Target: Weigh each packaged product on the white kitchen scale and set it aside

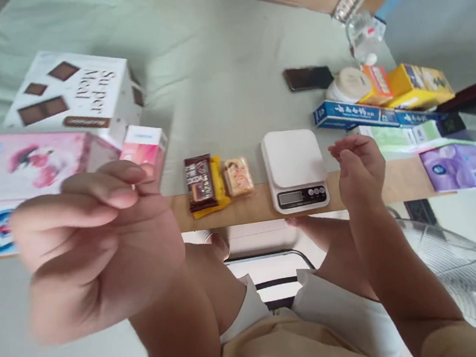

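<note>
Raised close to the camera, my left hand (112,244) shows its palm; its fingers are loosely bent and apart, holding nothing. My right hand (361,170) hovers just right of a white digital kitchen scale (293,158), its fingers curled together with nothing visible in them. The scale's platform is bare, and its small display is too faint to read. Left of it lies a clear-wrapped snack with a pale filling (238,176). Beside that, a dark brown snack packet (200,184) overlaps a yellow one (220,186). Neither hand touches these things.
At left stand a white Super Meal box (77,93), a pink box (30,162) and a small pink-white box (144,146). At right are a phone (308,77), a white-lidded jar (348,84), a blue toothpaste box (355,112), a yellow box (419,84) and a purple tissue pack (457,167).
</note>
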{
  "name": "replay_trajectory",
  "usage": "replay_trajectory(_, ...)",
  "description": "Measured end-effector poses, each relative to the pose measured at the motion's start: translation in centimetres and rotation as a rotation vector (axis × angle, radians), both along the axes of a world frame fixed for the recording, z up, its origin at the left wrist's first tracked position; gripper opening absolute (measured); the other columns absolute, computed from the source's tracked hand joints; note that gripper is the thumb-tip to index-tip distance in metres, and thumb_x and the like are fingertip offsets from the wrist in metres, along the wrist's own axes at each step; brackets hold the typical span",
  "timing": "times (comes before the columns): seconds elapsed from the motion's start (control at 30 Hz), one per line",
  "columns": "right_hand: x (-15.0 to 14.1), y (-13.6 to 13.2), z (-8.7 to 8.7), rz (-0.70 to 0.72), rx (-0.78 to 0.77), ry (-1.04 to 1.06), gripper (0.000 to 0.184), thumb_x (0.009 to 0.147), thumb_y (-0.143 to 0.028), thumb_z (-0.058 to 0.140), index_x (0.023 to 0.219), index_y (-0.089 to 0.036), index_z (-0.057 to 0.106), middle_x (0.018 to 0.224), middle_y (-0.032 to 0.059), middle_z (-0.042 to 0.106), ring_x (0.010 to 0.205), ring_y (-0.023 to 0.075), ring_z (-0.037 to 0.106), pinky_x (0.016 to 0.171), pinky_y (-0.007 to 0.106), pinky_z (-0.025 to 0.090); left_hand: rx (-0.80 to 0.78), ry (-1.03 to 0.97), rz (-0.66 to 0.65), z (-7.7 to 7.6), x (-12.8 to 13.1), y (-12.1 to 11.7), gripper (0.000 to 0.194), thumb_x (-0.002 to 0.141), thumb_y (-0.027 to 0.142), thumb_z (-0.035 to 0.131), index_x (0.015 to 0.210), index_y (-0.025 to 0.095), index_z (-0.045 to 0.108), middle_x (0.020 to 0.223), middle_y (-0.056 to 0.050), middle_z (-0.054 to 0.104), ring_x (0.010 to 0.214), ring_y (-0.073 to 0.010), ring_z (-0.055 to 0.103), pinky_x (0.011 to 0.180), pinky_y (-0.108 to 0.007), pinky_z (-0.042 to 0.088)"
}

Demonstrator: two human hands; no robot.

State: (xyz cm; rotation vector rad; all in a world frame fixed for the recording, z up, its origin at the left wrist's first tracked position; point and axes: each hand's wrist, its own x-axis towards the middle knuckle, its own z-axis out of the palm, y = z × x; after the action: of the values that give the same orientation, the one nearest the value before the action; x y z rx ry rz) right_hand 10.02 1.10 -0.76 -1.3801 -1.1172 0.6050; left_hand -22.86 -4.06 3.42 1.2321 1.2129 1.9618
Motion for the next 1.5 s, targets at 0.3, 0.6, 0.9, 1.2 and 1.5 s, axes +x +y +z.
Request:
replay_trajectory(0.3, 7.6, 0.6, -1.0, -0.161, -0.117, 0.364, 0.018, 0.075, -0.032, 0.066, 0.091, -0.023, 0.062, 0.085, -0.0047, 0.063, 0.070, 0.0090, 0.063, 0.073, 0.028, 0.052, -0.209, 0.336, -0.649, -0.5, 16.2, 4.2, 0.018, 0.091, 0.027, 0.067, 0.104, 0.029, 0.079, 0.097, -0.006, 0.079, 0.094, -0.0223, 0.074, 0.082, -0.038, 0.062)
replay_trajectory(0.6, 10.7, 1.3, 0.3, -0.366, -0.198, 0.903, 0.013, 0.081, -0.031, 0.059, 0.091, -0.025, 0.054, 0.084, -0.0060, 0.056, 0.071, 0.0065, 0.056, 0.063, 0.020, 0.045, -0.234, 1.034, -0.674, -2.7, 36.0, 15.1, 0.040, 0.087, 0.024, 0.061, 0.126, 0.018, 0.069, 0.149, -0.015, 0.067, 0.145, -0.0346, 0.058, 0.126, -0.050, 0.044)
replay_trajectory(0.9, 13.9, 0.9, 0.7, -0.387, -0.145, 0.867, 0.009, 0.081, -0.025, 0.055, 0.089, -0.025, 0.050, 0.079, -0.0051, 0.050, 0.069, 0.0082, 0.050, 0.062, 0.021, 0.046, -0.251, 1.539, -0.547, -1.9, 37.9, 11.7, 0.031, 0.093, 0.029, 0.066, 0.122, 0.020, 0.067, 0.145, -0.018, 0.061, 0.133, -0.0380, 0.062, 0.109, -0.049, 0.052)
replay_trajectory(1.2, 11.8, -2.1, -1.5, -0.393, -0.140, 0.184, 0.029, 0.092, -0.026, 0.044, 0.120, -0.028, 0.051, 0.136, 0.0077, 0.053, 0.133, 0.0221, 0.056, 0.111, 0.050, 0.053, -0.388, 1.103, -0.424, -1.7, 32.0, 6.4, 0.032, 0.087, 0.035, 0.080, 0.105, 0.025, 0.055, 0.097, -0.002, 0.070, 0.092, -0.0248, 0.070, 0.081, -0.037, 0.052)
replay_trajectory(1.5, 3.9, -3.5, -0.3, 0.328, -0.043, -0.484, 0.055, 0.094, -0.037, 0.052, 0.148, -0.024, 0.053, 0.156, 0.0114, 0.061, 0.162, 0.0362, 0.037, 0.129, 0.067, 0.030, -0.536, 0.868, 0.043, -1.0, 19.1, 2.8, 0.035, 0.084, 0.036, 0.079, 0.110, 0.028, 0.058, 0.102, -0.002, 0.071, 0.093, -0.0240, 0.070, 0.083, -0.043, 0.056)
